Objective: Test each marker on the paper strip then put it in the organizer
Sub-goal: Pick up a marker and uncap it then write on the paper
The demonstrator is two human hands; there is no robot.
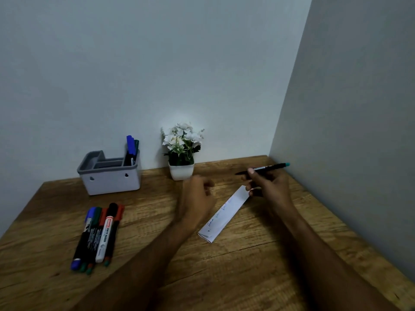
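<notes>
My right hand [268,182] grips a black marker [271,168] with a teal end, held nearly level above the far end of the white paper strip [224,215], which carries a few ink marks. My left hand [197,197] hovers just left of the strip with its fingers curled; whether it holds a cap is hidden. Several markers [97,235] lie side by side at the front left. The grey organizer [110,181] stands at the back left with two markers [132,150] upright in its right compartment.
A small white pot of white flowers [182,153] stands against the back wall between the organizer and my hands. The wooden table [247,265] meets a wall close on the right. Its left edge runs diagonally past the loose markers.
</notes>
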